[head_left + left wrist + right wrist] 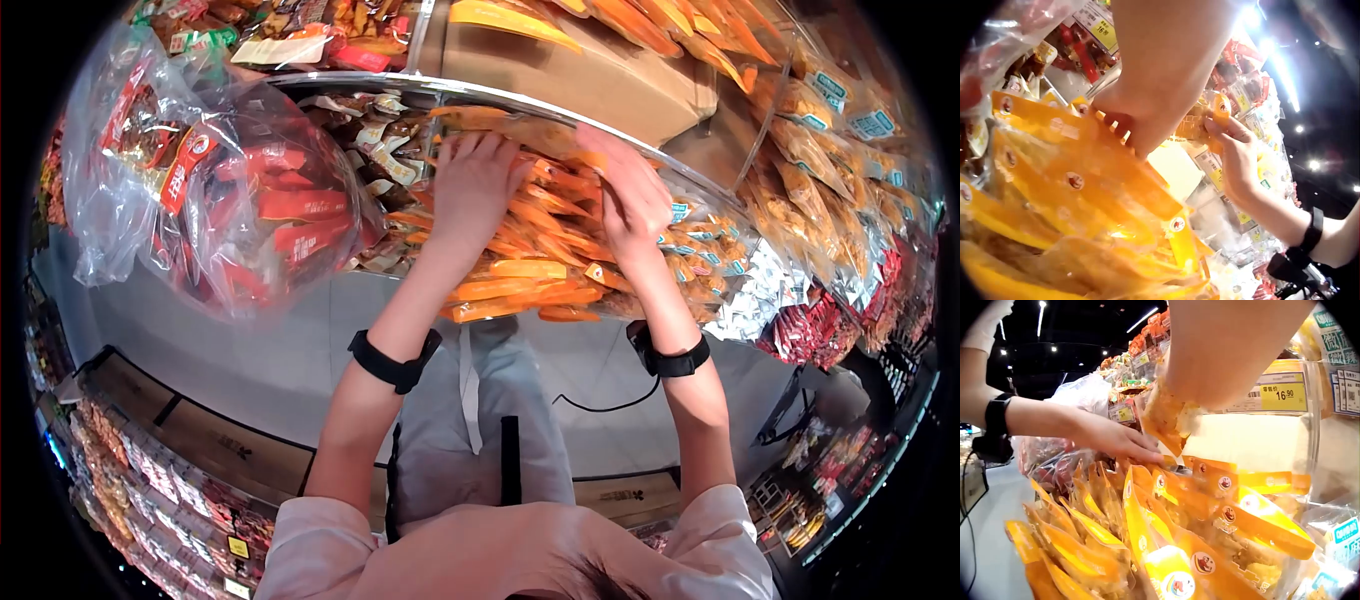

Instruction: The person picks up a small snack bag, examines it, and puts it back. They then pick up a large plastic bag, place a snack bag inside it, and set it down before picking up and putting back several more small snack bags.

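Note:
Orange-topped clear snack packets (545,225) stand in dense rows in a shelf bin in front of the person. The right hand (632,195) pinches one such packet (1219,115) above the back of the bin, seen in the left wrist view; in the right wrist view this packet (1163,419) hangs tilted below the hand. The left hand (475,190) reaches to the back left of the bin. Its fingers (1138,447) lie against the tops of the rear packets, partly hidden behind them in the left wrist view.
A clear plastic bag (240,200) with red packs bulges at the left. A price tag (1282,392) fronts the shelf behind the bin. Blue-labelled packets (700,250) fill the right side, and a cardboard box (590,85) sits on the tier above.

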The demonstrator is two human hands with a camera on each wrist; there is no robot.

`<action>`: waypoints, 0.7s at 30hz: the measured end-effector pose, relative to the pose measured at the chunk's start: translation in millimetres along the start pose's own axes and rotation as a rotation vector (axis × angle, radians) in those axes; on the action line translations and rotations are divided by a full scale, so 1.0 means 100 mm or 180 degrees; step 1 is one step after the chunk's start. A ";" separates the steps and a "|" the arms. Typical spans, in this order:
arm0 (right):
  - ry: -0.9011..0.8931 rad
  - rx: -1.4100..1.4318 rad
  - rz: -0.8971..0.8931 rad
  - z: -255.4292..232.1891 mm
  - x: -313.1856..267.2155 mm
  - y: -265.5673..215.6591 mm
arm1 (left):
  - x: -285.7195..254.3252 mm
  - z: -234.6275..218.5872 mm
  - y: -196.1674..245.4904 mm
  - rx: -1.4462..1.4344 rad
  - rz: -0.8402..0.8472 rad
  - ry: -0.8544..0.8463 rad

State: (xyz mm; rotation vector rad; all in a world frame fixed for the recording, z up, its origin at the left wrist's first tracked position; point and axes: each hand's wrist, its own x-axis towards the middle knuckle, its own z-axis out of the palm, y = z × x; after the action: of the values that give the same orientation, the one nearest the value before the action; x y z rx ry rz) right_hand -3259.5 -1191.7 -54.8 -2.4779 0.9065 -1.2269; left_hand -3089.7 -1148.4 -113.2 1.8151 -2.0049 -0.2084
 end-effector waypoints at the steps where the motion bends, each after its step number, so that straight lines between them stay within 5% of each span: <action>1: 0.0009 -0.0093 0.0171 -0.03 -0.01 -0.08 | 0.03 0.05 0.03 0.0173 -0.0016 -0.0071; 9: 0.0121 -0.0053 0.0468 -0.06 -0.09 -0.12 | 0.06 0.27 0.10 -0.0654 0.0056 0.0170; 15: -0.0649 -0.0477 0.0490 0.15 -0.13 0.01 | -0.07 0.19 0.13 -0.0388 0.0197 0.0264; 21: -0.0826 -0.0884 0.0774 0.27 -0.10 0.04 | -0.10 0.16 0.21 -0.0433 -0.0027 0.0072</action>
State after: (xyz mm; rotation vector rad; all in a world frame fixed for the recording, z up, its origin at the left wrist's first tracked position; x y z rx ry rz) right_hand -3244.9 -1190.7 -79.5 -2.5533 1.3299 -0.7236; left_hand -3115.2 -1138.9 -121.3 1.7341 -1.9190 -0.3177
